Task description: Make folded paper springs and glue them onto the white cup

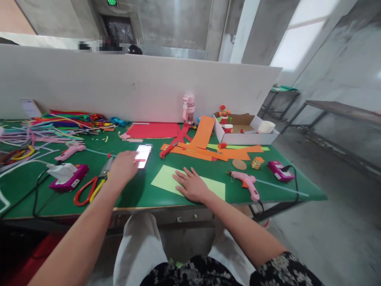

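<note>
My left hand [122, 170] is at the left edge of a phone [143, 156] with a lit screen. Its fingers reach toward the screen and are partly hidden by the back of the hand; I see no grip around the phone. On a light green sheet of paper [163, 177], my right hand [192, 184] lies flat with its fingers spread. Just left of my left hand are scissors [86, 192] with red and yellow handles. A red utility knife [168, 149] lies beyond the green sheet.
Pink glue guns [246, 180] [70, 151] lie at both sides, near purple power blocks [280, 171] [70, 178] with cables. Orange paper strips [204, 133], red sheets [154, 130], a white box [247, 138], a pink bottle [188, 108] and pipe cleaners [67, 119] stand farther back.
</note>
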The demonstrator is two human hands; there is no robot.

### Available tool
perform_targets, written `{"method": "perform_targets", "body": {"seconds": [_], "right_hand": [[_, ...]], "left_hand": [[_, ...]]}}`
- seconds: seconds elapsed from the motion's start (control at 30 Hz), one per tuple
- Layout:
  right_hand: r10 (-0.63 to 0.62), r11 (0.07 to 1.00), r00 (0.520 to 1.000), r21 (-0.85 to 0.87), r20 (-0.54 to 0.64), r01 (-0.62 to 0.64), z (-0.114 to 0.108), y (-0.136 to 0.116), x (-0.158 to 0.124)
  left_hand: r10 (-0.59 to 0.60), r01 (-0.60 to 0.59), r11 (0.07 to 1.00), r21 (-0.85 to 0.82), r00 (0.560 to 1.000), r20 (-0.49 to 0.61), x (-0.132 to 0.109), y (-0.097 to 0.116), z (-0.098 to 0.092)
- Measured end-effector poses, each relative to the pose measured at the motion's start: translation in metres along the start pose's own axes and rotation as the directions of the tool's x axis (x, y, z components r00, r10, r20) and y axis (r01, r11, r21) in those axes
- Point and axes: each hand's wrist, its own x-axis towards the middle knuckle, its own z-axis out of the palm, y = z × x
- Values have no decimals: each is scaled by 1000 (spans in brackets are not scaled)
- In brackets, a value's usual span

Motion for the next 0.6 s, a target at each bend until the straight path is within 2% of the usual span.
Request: {"method": "perform_targets", "body": {"seconds": [0.07, 0.13, 0.2, 0.27, 0.33, 0.43, 0.53, 0.6], "right_hand": [[3, 1000, 1000, -7, -6, -4, 0, 0, -1], [3, 1000, 1000, -14, -16, -4, 1, 1, -1], [-1, 1000, 999, -20, -34, 0, 3, 1, -1], [-8, 1000, 999, -23, -50, 7, 4, 2, -1], [-18, 999, 998, -27, -63, 16, 6, 2, 0], [-17, 999, 998, -33, -53, 15, 6, 3, 1], [-33, 999, 999, -28, -10, 33, 2, 7, 0], [-106, 994, 994, -14, 33, 107, -3, 13, -1]], "left_hand": [[91, -91, 995, -36, 996, 5, 34, 39, 10], [121, -120, 991, -52, 993, 17, 62, 72, 22], [128, -127, 990, -57, 992, 22, 78, 92, 32], [131, -130, 990, -58, 991, 19, 83, 100, 38], [129, -128, 990, -60, 992, 8, 77, 97, 38], [98, -99, 993, -66, 995, -20, 54, 73, 28], [62, -65, 995, -74, 997, -46, 15, 30, 15], [36, -41, 995, -90, 998, -56, -17, -3, 10]]}}
